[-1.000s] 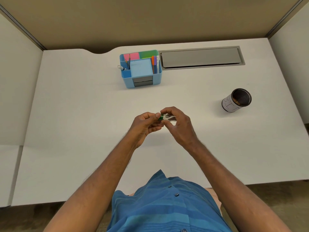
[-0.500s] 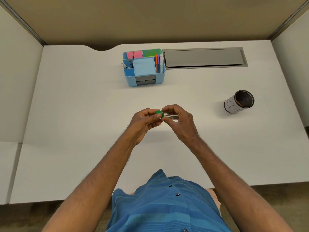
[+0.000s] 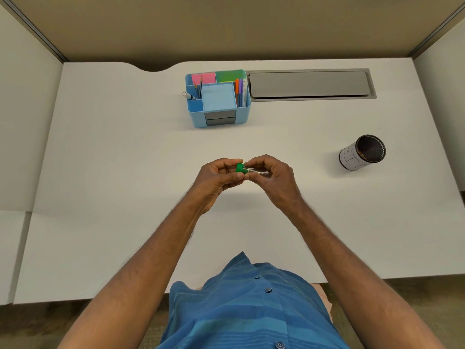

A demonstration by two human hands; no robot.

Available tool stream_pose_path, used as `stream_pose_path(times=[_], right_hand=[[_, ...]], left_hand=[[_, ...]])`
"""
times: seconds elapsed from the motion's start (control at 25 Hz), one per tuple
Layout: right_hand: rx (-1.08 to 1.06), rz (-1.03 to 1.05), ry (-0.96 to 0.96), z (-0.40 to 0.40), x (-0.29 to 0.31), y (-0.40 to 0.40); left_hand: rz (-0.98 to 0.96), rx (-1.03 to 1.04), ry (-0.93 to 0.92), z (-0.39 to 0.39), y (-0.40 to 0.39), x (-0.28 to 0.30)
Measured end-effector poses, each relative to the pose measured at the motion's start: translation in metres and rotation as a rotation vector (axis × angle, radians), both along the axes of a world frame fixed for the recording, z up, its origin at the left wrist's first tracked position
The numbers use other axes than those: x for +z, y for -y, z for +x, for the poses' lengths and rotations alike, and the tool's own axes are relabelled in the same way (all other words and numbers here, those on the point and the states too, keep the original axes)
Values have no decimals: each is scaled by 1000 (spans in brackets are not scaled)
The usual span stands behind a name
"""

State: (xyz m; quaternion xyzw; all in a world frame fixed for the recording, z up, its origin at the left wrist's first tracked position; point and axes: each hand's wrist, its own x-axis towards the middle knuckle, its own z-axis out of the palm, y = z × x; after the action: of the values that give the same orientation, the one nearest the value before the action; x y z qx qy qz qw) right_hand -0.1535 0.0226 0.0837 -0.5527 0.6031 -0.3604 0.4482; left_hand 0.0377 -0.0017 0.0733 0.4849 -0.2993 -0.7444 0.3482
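Both my hands meet above the middle of the white desk (image 3: pixel 113 172). Between them lies a small clear vial (image 3: pixel 254 170), held sideways, with a green cap (image 3: pixel 239 168) on its left end. My left hand (image 3: pixel 217 180) pinches the green cap between thumb and fingers. My right hand (image 3: pixel 273 178) grips the clear body of the vial, and its fingers hide the vial's right end.
A blue desk organiser (image 3: pixel 218 98) with sticky notes, pens and pencils stands at the back centre. Beside it a grey cable hatch (image 3: pixel 309 84) is set into the desk. A mesh pen cup (image 3: pixel 362 152) lies tipped at the right. Partition walls enclose the desk.
The green cap shows more fully between my fingers than a second ago. My hands have stayed over the same spot on the desk.
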Motion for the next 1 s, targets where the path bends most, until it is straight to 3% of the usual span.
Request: stream_pose_path(times=[0.72, 1.0], right_hand=[[49, -36, -46, 7, -7, 10], [-1, 56, 41, 5, -10, 13]], left_hand=[[52, 3, 11, 10, 8, -4], [-23, -15, 78, 9, 12, -2]])
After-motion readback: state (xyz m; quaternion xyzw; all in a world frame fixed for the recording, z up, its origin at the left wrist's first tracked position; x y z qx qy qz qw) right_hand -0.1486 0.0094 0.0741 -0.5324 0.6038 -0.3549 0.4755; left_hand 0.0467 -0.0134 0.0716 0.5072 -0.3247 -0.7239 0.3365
